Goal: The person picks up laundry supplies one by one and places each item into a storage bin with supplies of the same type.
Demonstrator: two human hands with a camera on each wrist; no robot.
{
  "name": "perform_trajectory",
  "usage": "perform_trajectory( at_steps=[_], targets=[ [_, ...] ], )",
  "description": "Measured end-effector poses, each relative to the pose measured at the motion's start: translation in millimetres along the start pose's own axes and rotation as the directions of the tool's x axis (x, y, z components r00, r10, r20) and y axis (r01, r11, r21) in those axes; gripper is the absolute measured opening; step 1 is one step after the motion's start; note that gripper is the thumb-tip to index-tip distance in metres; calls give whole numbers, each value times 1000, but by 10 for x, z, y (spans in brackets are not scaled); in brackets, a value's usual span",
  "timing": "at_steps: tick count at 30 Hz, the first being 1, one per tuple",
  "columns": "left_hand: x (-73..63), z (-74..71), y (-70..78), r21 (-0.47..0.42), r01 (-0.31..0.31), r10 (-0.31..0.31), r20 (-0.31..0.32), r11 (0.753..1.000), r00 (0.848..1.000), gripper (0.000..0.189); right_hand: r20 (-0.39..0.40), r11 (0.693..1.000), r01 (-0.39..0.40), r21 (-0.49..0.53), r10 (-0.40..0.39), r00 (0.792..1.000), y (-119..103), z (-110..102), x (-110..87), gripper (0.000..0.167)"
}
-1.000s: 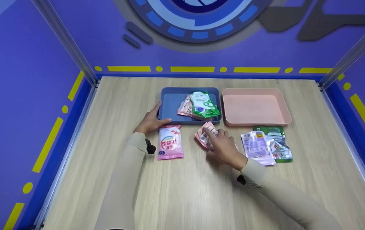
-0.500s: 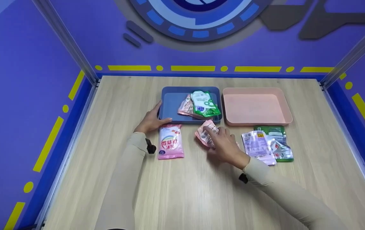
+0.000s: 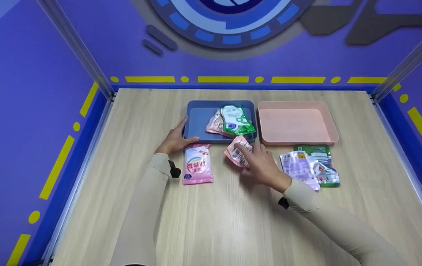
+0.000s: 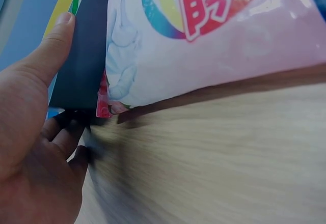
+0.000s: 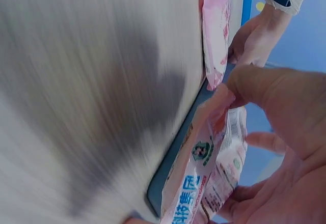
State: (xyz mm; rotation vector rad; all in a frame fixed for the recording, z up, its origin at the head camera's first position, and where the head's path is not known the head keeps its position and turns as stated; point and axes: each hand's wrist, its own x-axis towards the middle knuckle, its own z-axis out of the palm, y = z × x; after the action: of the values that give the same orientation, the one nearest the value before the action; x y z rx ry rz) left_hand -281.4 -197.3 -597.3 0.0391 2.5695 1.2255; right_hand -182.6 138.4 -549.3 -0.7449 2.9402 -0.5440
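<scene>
My right hand pinches a pink pouch, thumb on one face and fingers on the other. In the right wrist view the pouch is tilted, its printed bottom fold toward the camera, above the table. Behind it lies the blue tray, whose front left corner my left hand grips. The left wrist view has the thumb on one side of the tray wall and curled fingers by its lower edge. Inside the tray, a green-and-white packet overlaps a pink packet.
A pink-and-white pack lies in front of the blue tray. To the right stands a pink tray. Before it, a purple pouch partly covers a green-and-silver pouch. Blue panels wall in the table.
The right hand has shifted slightly away from the body with the pink pouch, whose top now overlaps the blue tray's front rim. The left hand stays on the tray.
</scene>
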Motion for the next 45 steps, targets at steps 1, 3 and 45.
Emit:
perform_trajectory(
  at_steps=[1,3,45],
  targets=[
    [-2,0,3,-1,2,-2,1,1000,1000,107,3,1000,4,-4,-4,1000,4,-13,10,94],
    [-6,-3,7,-5,4,-4,2,1000,1000,107,4,1000,12,-13,-12,1000,14,-42,32,94],
    [-15,-13,-1,-10,-28,28,-10,1000,1000,108,-48,987,107,-120,-113,992,81,-450,555,90]
  ],
)
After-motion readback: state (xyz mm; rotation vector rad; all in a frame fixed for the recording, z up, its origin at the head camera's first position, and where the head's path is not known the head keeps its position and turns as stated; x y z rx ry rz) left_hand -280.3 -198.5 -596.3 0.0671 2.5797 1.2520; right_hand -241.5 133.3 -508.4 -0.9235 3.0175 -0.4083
